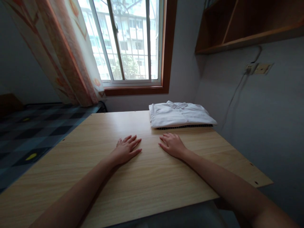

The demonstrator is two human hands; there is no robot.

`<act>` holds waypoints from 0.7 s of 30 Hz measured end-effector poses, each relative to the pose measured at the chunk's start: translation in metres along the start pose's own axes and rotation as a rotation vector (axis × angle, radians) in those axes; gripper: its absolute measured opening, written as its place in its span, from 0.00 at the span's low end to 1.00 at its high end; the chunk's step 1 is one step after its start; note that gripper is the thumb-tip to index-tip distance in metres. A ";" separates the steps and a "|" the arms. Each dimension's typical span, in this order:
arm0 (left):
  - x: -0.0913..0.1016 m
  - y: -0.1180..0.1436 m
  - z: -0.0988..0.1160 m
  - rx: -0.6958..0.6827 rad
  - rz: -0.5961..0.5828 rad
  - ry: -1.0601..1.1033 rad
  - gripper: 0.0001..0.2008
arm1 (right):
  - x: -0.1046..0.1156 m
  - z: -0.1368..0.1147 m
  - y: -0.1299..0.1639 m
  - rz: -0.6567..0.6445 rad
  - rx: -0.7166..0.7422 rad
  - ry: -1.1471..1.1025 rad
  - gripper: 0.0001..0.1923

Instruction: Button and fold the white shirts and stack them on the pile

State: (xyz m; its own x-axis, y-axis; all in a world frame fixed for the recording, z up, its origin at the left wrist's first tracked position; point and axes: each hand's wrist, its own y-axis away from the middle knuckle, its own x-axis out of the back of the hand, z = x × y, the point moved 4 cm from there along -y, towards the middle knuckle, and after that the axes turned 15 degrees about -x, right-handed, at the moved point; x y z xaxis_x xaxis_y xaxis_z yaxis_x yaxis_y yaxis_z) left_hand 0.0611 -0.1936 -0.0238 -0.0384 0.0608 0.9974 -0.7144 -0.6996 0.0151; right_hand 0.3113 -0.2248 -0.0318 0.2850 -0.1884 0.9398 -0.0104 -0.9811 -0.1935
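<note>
left hand [125, 151], right hand [173, 145] open, palm-down, empty, on pale wood-grain table [142, 190]; folded white fabric shirt [179, 114] flat beyond, likely for neatness.

The left hand [128, 148] and right hand [173, 145] lay palm-down, apart, on the wooden table [133, 186]; a folded white shirt [180, 114] lay near the surface's far right corner, a checked bed [40, 129] beyond its left edge.

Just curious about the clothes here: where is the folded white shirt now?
In the head view, the white shirt lies at the far right of the wooden table, atop something dark, just beyond the right hand.
</note>
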 end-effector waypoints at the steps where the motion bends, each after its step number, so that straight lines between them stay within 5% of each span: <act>1: 0.000 0.000 0.000 -0.002 -0.001 0.001 0.33 | 0.005 0.005 -0.005 0.064 0.024 -0.009 0.21; 5: 0.001 0.001 0.001 -0.002 -0.001 0.004 0.32 | 0.027 0.048 -0.038 0.355 -0.029 0.028 0.20; 7: 0.000 0.001 0.001 0.002 0.001 0.002 0.32 | 0.035 0.072 -0.056 0.402 -0.079 0.101 0.25; 11: -0.001 0.002 -0.001 0.002 0.013 0.010 0.32 | 0.038 0.102 -0.088 0.312 -0.046 0.198 0.31; 16: -0.001 0.002 0.000 0.001 0.017 0.027 0.32 | 0.030 0.110 -0.108 0.129 0.093 0.198 0.21; 21: -0.001 0.002 0.001 -0.009 0.036 0.033 0.32 | 0.027 0.110 -0.112 0.173 0.090 0.065 0.19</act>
State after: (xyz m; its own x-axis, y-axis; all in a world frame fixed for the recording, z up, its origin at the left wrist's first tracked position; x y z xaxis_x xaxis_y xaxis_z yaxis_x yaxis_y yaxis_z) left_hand 0.0602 -0.1954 -0.0245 -0.0872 0.0594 0.9944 -0.7181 -0.6956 -0.0215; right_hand 0.4255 -0.1154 -0.0158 0.2244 -0.3587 0.9061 0.0333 -0.9264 -0.3750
